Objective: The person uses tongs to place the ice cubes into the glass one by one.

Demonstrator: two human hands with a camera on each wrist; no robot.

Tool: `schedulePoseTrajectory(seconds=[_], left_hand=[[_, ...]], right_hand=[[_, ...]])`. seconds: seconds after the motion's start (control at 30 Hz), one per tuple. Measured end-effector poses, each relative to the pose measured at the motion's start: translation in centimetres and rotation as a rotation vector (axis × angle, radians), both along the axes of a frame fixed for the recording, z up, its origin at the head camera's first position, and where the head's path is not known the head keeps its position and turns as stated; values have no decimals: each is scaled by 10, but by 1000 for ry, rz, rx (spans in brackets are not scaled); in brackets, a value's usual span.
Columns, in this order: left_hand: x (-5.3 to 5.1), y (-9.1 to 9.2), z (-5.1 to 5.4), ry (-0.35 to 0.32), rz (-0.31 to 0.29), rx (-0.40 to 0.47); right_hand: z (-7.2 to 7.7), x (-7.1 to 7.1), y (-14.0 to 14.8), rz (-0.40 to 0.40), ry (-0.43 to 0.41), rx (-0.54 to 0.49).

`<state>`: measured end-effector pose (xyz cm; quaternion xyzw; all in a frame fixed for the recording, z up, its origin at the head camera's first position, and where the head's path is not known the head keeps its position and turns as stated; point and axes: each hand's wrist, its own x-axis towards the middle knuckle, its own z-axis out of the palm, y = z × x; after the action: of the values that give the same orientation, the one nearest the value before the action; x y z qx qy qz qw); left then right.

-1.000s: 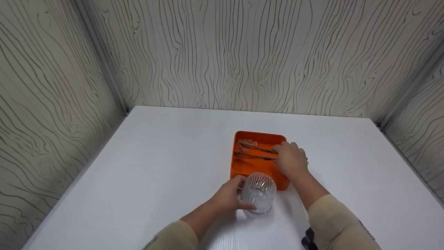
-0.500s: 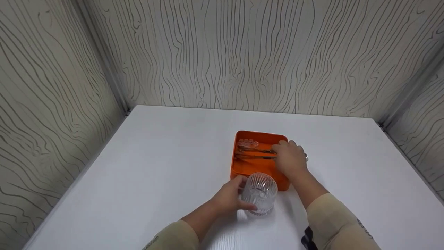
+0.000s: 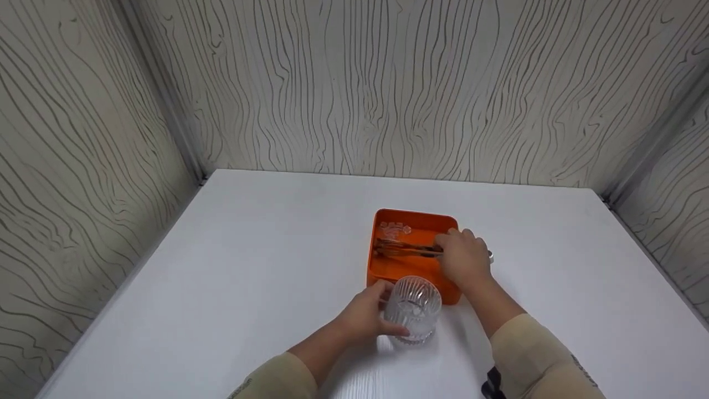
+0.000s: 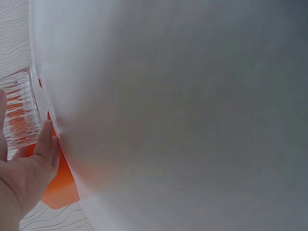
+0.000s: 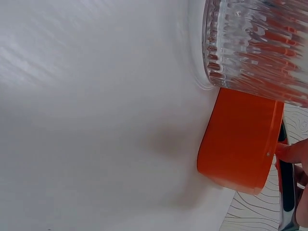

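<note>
My left hand (image 3: 361,317) holds a clear ribbed glass (image 3: 416,310) around its side, thumb toward me. Upright on the white table, the glass stands just in front of an orange box (image 3: 407,269). My right hand (image 3: 466,257) grips a pair of tongs (image 3: 410,252) over the box's right side. The tongs' two arms reach left inside the box and lie close together. Whether anything sits between their tips is too small to tell. Several clear cubes (image 3: 392,228) lie in the box's back left corner. In the right wrist view, the tongs' dark handle (image 5: 287,185) shows beside the fingers.
The white table (image 3: 266,249) is bounded at the back and sides by panels (image 3: 354,100) with a wood-grain pattern. A black object (image 3: 492,383) shows next to the right sleeve near the bottom edge.
The tongs' arms have come closer together, and their tips have shifted toward me, away from the cubes at the back. The left hand and the glass have stayed in place.
</note>
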<state>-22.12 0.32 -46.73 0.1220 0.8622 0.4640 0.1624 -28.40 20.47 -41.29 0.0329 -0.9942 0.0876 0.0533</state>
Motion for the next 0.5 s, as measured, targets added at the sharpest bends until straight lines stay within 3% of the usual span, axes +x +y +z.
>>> schedulePoseTrajectory(seconds=[0.2, 0.5], left_hand=[[0, -1, -1, 29, -20, 2], [0, 0, 1, 19, -17, 3]], right_hand=[[-2, 2, 5, 25, 31, 15], [1, 6, 14, -30, -29, -83]])
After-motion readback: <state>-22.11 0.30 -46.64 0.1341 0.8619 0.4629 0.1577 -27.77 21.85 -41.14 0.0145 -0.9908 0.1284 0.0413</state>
